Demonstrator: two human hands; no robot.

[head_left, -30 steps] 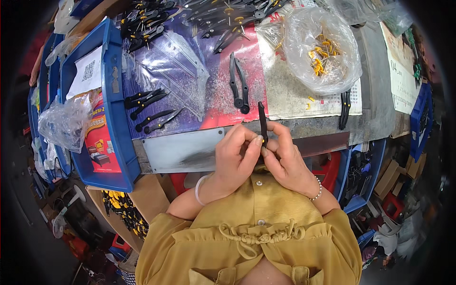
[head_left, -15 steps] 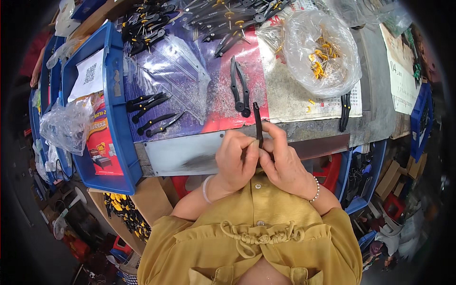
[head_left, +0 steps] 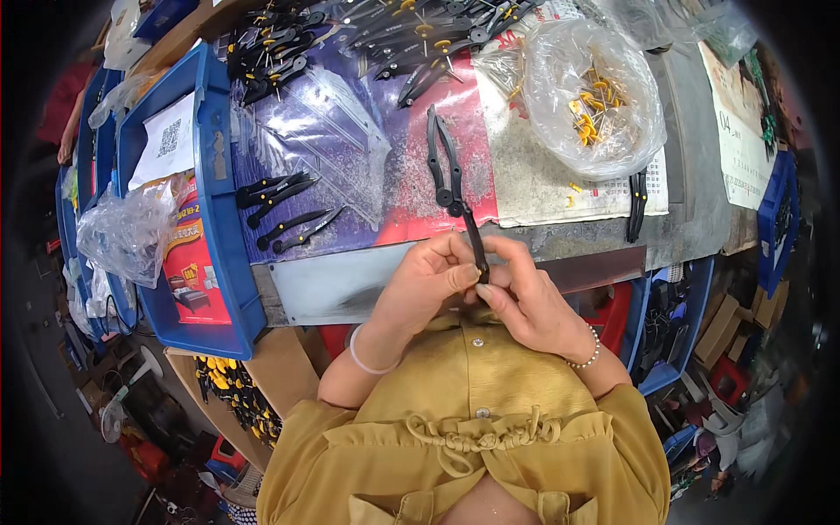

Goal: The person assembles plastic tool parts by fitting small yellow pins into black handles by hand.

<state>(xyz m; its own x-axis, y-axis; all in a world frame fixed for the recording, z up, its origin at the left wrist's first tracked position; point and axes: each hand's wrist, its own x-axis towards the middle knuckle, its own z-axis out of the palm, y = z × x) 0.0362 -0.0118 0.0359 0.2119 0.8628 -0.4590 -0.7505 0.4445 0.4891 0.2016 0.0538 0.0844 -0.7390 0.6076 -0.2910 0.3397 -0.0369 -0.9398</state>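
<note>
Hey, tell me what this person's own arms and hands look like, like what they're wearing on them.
Both the left hand and the right hand are ungloved. A smooth, pale bangle circles the left wrist; a bracelet of small, pale round beads circles the right. The loose mustard-yellow sleeves leave the forearms bare.

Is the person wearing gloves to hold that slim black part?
No, the left hand and right hand pinching the slim black part both show bare skin on fingers and backs.
</note>
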